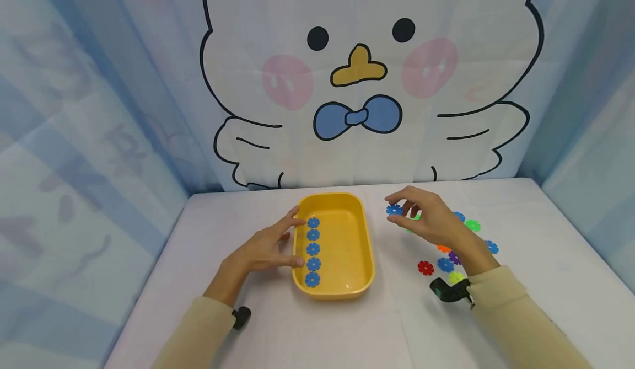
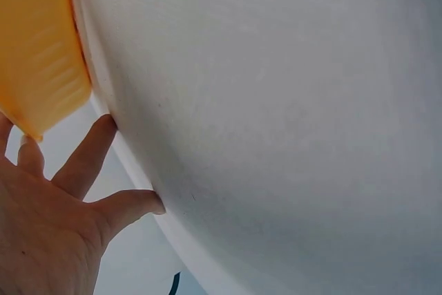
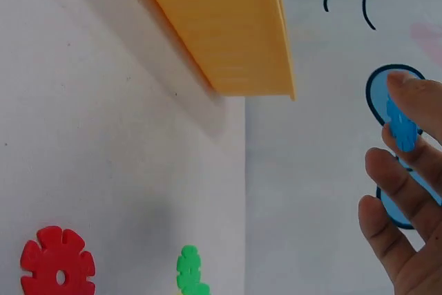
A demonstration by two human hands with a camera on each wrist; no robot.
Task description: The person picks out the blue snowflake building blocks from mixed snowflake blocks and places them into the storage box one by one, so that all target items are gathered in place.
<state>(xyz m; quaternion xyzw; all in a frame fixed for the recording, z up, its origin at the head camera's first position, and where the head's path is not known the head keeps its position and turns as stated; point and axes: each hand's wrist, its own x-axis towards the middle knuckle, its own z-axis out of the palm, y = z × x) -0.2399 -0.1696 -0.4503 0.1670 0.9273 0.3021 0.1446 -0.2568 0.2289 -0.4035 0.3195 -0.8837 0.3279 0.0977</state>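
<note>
Head view: rests the left hand (image 1: 265, 247) against the left rim of the yellow tray (image 1: 344, 247), with thumb and forefinger spread apart along that rim and not wrapped round anything; pinches a notched blue disc (image 1: 394, 209) in the right hand (image 1: 429, 214), clamped between thumb and forefinger, just right of the tray's far half and raised off the white table (image 1: 387, 325); shows, inside the tray along its left wall, a straight column of five blue pieces (image 1: 313, 249), lying flat and close together; shows also, on the table right of the tray, a loose scatter partly hidden by the right hand and forearm, with a red disc (image 1: 425, 268) on the side towards the tray, then an orange disc (image 1: 444, 248), a purple disc (image 1: 454, 258), a lime disc (image 1: 456, 278), green discs (image 1: 473, 225) and more blue ones (image 1: 445, 265); rises behind the tray to a printed backdrop (image 1: 357, 165) with a bird and a bow tie (image 1: 357, 117).

Left wrist view: catches the tray's outer wall beside splayed fingers; cannot tell how firmly they press.

Right wrist view: shows the blue disc nearly edge-on in the pinch, well apart from the tray, with the other fingers held away from it.
</note>
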